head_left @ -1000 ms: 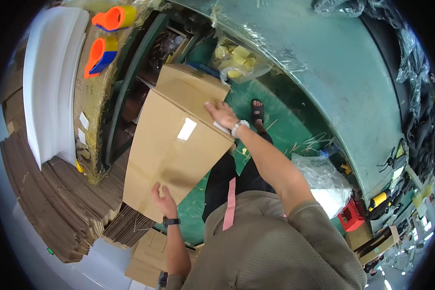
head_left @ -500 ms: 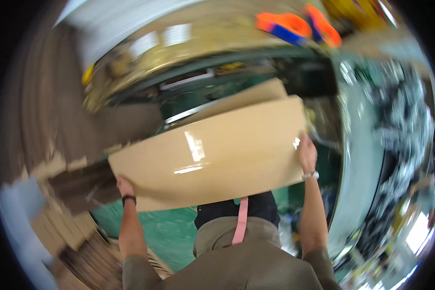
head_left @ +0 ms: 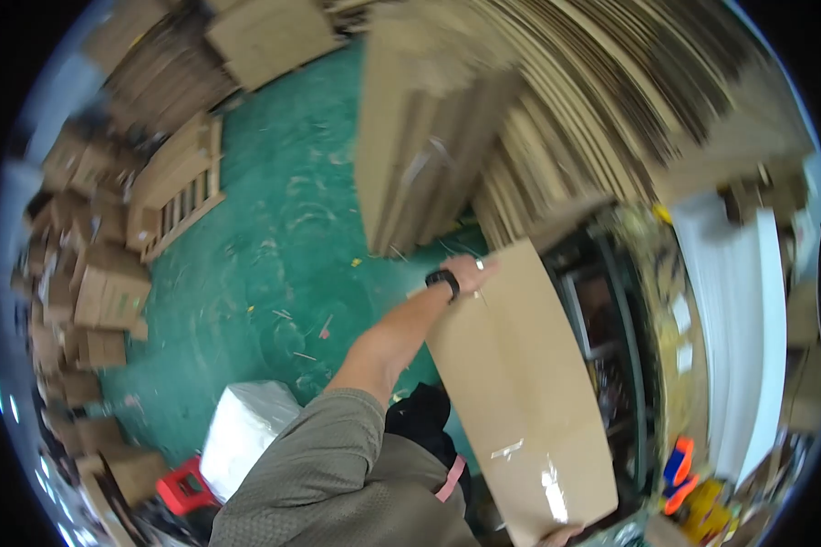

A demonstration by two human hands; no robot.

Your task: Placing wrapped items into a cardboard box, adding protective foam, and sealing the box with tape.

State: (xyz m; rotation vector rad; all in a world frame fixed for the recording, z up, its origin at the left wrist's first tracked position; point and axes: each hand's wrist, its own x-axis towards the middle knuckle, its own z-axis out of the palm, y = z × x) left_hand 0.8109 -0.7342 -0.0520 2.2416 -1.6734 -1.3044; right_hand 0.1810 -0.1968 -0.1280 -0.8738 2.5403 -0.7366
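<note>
Hands gripping flattened cardboard box (head_left: 520, 392), left hand (head_left: 470, 272) on top edge, right hand (head_left: 561, 535) at bottom

Cardboard packaging all around

Flat brown carton (head_left: 520, 392) at five o'clock; folded cartons (head_left: 100, 292) piled at nine; white wrapped bundle (head_left: 242, 433) at seven.

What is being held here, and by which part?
A flattened cardboard box: left hand on its far top corner, right hand at its near bottom edge, barely visible.

A large flattened brown cardboard box (head_left: 520, 401) with strips of clear tape hangs tilted above the green floor, its long side running from upper left to lower right.
</note>
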